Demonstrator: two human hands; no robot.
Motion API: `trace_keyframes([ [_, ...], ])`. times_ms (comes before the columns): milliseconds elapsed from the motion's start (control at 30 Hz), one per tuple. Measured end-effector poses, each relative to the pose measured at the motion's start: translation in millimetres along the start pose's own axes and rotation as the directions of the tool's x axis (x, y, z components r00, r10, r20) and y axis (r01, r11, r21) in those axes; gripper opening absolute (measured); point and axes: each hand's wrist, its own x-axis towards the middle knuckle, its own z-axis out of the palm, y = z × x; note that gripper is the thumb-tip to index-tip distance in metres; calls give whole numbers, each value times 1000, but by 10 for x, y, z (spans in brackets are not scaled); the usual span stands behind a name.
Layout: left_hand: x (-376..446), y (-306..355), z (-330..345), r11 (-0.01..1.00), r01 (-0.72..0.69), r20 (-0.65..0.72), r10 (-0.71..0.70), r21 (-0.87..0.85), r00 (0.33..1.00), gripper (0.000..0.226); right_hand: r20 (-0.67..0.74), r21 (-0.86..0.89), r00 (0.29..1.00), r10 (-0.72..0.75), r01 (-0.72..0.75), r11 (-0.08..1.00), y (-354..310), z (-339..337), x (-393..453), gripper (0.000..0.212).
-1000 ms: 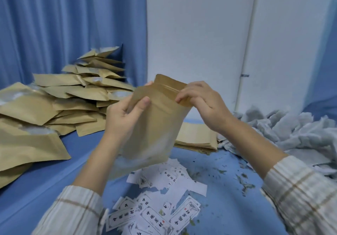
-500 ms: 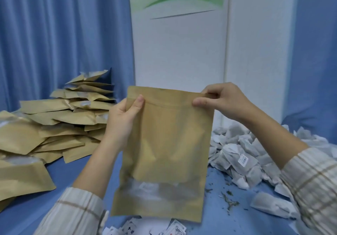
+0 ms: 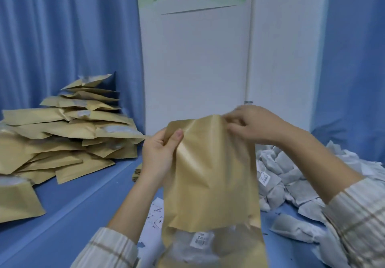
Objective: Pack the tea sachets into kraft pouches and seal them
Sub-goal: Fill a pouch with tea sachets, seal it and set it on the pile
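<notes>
I hold a kraft pouch [image 3: 210, 176] upright in front of me over the blue table. Tea sachets show through the clear window near its bottom. My left hand [image 3: 160, 153] grips the pouch's top left corner, thumb on the front. At the top right corner my right hand [image 3: 248, 124] pinches the upper edge; this hand is blurred. The top edge is bent and creased between the two hands. A heap of loose tea sachets [image 3: 291, 182] lies on the table to the right.
A tall pile of kraft pouches [image 3: 68, 134] fills the left side of the blue table [image 3: 79, 203]. Small printed white labels [image 3: 154, 215] lie under the held pouch. A white panel and blue curtains stand behind.
The pouch has dropped lower and nearer to me. Its top edge, flat before, is now bent. My right hand has shifted along the top right edge.
</notes>
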Motion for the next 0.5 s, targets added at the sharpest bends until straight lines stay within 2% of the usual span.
trace_keyframes([
  [100,-51,-13,32,999,-38,19,37,10,999,13,76,163,994,79,-90,983,-97,-36,70,35],
  [200,-69,-23,-19,999,-31,7,31,12,1000,12,151,334,986,73,-120,935,-46,-51,40,53],
  [233,-70,-30,-35,1000,-19,-4,19,12,1000,13,135,358,990,48,-94,929,-40,-27,21,60],
  [300,-69,-52,-62,1000,2,-30,-1,6,1000,22,-27,327,1000,7,2,945,-31,80,18,65],
  [400,-63,-64,-97,1000,12,-76,-13,-15,997,35,-271,253,963,-9,80,964,15,222,8,61],
  [500,-67,-43,-90,999,41,-84,-41,-2,996,29,-312,291,950,23,72,954,100,295,-31,64],
])
